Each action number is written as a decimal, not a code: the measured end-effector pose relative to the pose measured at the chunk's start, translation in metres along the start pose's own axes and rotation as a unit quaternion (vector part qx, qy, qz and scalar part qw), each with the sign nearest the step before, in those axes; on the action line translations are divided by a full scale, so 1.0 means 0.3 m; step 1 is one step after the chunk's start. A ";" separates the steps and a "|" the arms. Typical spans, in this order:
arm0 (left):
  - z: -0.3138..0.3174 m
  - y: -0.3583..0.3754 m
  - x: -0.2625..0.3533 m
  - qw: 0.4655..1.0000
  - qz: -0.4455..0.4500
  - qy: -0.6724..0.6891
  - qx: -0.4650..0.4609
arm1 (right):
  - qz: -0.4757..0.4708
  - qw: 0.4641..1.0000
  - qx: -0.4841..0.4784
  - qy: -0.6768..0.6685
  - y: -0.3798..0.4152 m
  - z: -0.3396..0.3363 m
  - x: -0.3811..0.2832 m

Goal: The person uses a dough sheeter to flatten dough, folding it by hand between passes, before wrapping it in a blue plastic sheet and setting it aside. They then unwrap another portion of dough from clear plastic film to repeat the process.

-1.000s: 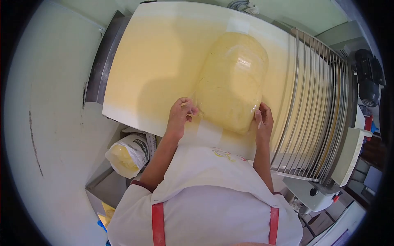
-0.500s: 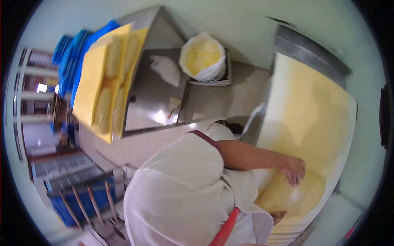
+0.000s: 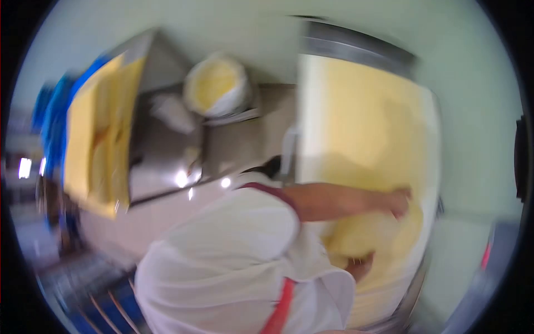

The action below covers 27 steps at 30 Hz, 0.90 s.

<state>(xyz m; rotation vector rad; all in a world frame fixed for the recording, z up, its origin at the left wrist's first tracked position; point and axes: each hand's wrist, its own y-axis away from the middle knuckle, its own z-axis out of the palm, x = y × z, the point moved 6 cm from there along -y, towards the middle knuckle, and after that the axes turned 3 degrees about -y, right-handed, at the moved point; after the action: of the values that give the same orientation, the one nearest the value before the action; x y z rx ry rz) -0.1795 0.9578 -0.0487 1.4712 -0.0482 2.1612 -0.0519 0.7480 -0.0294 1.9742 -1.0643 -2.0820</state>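
A glossy yellow slab, perhaps dough (image 3: 367, 234), lies on the long yellow-covered table (image 3: 367, 122). My left hand (image 3: 398, 201) is at its far upper edge, fingers curled in and seemingly gripping that edge, though motion blurs them. My right hand (image 3: 361, 266) touches the slab's lower edge; its fingers are smeared and partly hidden, so what it holds cannot be made out. The white garment and a red strap fill the lower middle of the view.
A white-lined bin (image 3: 217, 86) holds yellow material. Left of it is a metal table (image 3: 167, 145) with a whitish bundle. Yellow sheets with pale rolls (image 3: 97, 139) lie beside blue covers. A metal roller housing (image 3: 359, 47) crosses the table's upper end. Blue crates with poles stand at lower left.
The whole view has shifted, with bin and table now further left, and is more blurred. My left hand has moved up relative to the slab, and more of my right hand shows.
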 end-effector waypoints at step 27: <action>0.423 -0.457 0.158 0.741 0.029 -0.615 -0.268 | -0.102 0.970 0.181 -0.122 -0.201 -0.110 -0.098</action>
<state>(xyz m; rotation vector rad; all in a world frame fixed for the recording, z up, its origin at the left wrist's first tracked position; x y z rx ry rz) -0.0239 1.0556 0.0098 2.1804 -1.0668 0.6906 0.0066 0.7944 -0.0339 2.1001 -1.4330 -2.4390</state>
